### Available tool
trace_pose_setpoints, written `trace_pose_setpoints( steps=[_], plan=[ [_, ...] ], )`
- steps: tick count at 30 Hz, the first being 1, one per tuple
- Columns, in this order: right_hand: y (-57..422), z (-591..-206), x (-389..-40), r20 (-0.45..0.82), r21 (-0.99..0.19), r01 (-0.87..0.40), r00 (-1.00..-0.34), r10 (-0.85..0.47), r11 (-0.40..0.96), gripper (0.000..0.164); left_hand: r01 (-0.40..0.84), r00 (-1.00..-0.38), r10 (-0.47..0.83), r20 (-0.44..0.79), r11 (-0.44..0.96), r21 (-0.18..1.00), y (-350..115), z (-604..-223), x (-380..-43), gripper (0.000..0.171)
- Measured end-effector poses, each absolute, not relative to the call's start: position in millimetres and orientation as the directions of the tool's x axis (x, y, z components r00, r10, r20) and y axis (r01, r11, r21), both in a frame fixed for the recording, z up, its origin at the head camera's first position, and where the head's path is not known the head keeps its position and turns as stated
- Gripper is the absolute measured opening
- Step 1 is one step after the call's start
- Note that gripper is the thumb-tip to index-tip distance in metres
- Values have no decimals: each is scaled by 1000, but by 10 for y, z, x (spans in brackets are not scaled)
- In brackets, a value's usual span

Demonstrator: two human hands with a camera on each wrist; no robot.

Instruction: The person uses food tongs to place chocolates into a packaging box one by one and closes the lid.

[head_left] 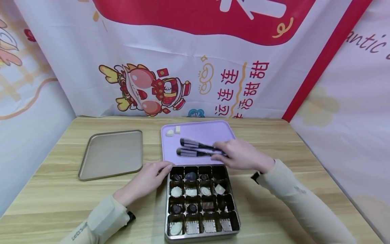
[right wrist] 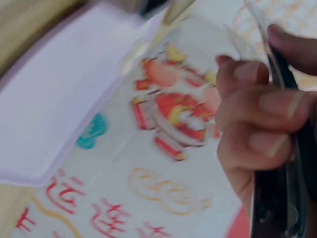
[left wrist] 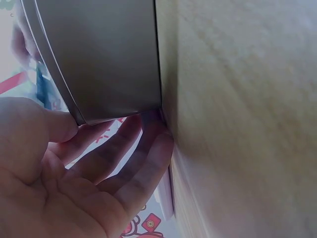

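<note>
A metal box with a gold compartment liner holds dark and white chocolates, among them a white oval chocolate in its front-left compartment. My left hand grips the box's far-left corner; in the left wrist view the thumb lies on the rim and the fingers curve round behind the corner. Above the purple tray, my right hand holds dark-handled tongs, their arms apart and pointing left. No piece shows between the tips. Two white chocolates lie at the tray's far-left corner.
A beige-gold metal tray lies to the left on the wooden table. A printed cloth hangs behind the table's far edge. The purple tray sits directly behind the box.
</note>
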State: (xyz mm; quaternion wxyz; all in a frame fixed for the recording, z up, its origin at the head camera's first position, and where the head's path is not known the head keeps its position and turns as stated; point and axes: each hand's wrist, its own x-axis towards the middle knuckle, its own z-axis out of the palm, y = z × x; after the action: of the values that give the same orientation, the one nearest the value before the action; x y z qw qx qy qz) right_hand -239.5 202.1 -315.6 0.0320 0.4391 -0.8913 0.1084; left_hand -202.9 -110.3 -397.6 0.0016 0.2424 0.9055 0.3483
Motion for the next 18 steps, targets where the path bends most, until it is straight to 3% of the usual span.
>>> trace_pose_setpoints(
  steps=[7,18],
  plan=[
    [1719,-3223,-3070,-14,-105,-590,-804,-594,801,28,438,-884,434,173,642,629,-1104,-3975,-2024,22],
    [1201,-3543,-3415,-170,-62,-434,-883,-438,899,27,458,-875,444,192,633,624,-1118,-3975,-2025,22]
  ],
)
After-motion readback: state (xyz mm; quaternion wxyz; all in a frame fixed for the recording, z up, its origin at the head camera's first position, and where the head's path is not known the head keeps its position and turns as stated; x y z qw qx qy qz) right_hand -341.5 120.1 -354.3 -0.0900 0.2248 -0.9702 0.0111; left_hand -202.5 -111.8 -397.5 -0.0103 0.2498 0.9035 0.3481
